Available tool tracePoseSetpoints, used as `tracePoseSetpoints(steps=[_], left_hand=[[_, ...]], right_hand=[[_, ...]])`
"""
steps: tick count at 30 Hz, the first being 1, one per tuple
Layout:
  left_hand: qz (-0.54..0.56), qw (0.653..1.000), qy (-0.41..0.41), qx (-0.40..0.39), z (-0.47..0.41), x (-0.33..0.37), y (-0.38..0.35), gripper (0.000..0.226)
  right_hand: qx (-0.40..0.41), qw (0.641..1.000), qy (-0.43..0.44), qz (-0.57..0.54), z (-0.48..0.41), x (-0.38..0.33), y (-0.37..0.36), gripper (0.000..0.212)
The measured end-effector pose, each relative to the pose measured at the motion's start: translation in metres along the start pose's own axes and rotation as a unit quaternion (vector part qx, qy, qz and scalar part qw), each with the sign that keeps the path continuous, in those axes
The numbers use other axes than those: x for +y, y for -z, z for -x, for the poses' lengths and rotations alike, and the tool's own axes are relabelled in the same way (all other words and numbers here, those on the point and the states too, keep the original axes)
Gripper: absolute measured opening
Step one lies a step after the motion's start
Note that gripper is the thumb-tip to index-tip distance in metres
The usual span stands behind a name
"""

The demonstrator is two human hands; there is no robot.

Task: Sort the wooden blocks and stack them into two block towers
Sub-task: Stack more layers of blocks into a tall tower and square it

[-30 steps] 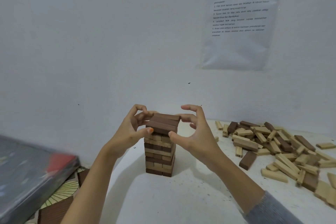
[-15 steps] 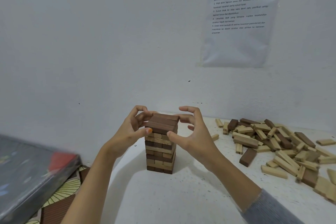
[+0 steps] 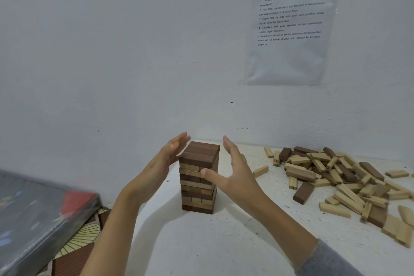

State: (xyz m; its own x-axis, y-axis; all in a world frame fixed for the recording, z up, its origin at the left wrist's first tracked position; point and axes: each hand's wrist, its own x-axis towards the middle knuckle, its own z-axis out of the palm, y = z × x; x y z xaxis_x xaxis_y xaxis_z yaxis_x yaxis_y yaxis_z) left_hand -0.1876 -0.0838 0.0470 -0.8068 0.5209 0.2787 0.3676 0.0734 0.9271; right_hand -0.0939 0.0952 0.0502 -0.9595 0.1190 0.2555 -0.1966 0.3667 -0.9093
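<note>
The block tower (image 3: 198, 177) stands upright on the white worktop (image 3: 224, 242), near the worktop's left edge and close to the wall (image 3: 112, 51). Its top layer is three dark blocks, with light and dark layers alternating below. Bare surface lies in front of the tower and to its right, as far as a single light block (image 3: 260, 171). Beyond that block, the loose block pile (image 3: 336, 175) covers the right side up to the wall. Past the left edge, a dark flat box (image 3: 33, 215) lies lower down, over a patterned mat (image 3: 76, 244).

The left hand (image 3: 167, 159) is spread flat with straight fingers, against or just beside the left face of the top layer; contact cannot be confirmed. The right hand (image 3: 237, 172) is also spread, apart from the right face, with its thumb crossing in front of the tower at mid-height.

Half a second earlier, both hands had curled fingers around the top dark layer. The fingers are now straightened and that hold is released. The tower occupies the same position.
</note>
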Motion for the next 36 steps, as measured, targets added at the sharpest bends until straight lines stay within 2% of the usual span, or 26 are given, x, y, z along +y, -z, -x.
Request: tracePoseSetpoints(steps=[4,6,10,12,15,16,21,25,28,32,33,36], left_hand=[[0.062,0.992,0.045,0.103,0.009,0.006,-0.018,0.065],[0.11,0.983,0.048,0.142,0.013,0.011,-0.03,0.059],[0.149,0.975,0.05,0.155,0.018,0.019,-0.048,0.055],[0.162,0.973,0.053,0.157,0.018,0.02,-0.052,0.058],[0.18,0.969,0.068,0.158,0.018,0.021,-0.057,0.059],[0.174,0.97,0.072,0.156,0.018,0.021,-0.058,0.059],[0.148,0.972,0.088,0.159,0.019,0.019,-0.06,0.057],[0.129,0.972,0.1,0.169,0.018,0.018,-0.061,0.05],[0.108,0.976,0.096,0.165,0.018,0.02,-0.062,0.048],[0.108,0.977,0.092,0.156,0.017,0.019,-0.062,0.055],[0.111,0.977,0.092,0.156,0.018,0.019,-0.062,0.055],[0.115,0.976,0.094,0.16,0.019,0.019,-0.063,0.054]], right_hand=[[-0.014,1.0,-0.016,-0.012,0.006,-0.005,-0.007,0.08],[-0.013,0.998,-0.03,-0.052,0.007,-0.006,-0.013,0.072],[0.025,0.984,-0.048,-0.169,0.004,-0.007,-0.027,0.06],[0.039,0.978,-0.066,-0.195,-0.002,-0.008,-0.036,0.071],[0.05,0.973,-0.095,-0.202,-0.013,0.0,-0.049,0.119],[0.054,0.972,-0.1,-0.208,-0.016,0.005,-0.052,0.126],[0.053,0.969,-0.116,-0.214,-0.019,0.007,-0.058,0.112],[0.051,0.972,-0.116,-0.198,-0.02,0.007,-0.059,0.119],[0.059,0.972,-0.116,-0.195,-0.022,0.007,-0.058,0.109],[0.07,0.972,-0.105,-0.199,-0.022,0.008,-0.056,0.081],[0.069,0.972,-0.106,-0.198,-0.022,0.008,-0.056,0.083],[0.062,0.973,-0.112,-0.194,-0.026,0.011,-0.062,0.109]])
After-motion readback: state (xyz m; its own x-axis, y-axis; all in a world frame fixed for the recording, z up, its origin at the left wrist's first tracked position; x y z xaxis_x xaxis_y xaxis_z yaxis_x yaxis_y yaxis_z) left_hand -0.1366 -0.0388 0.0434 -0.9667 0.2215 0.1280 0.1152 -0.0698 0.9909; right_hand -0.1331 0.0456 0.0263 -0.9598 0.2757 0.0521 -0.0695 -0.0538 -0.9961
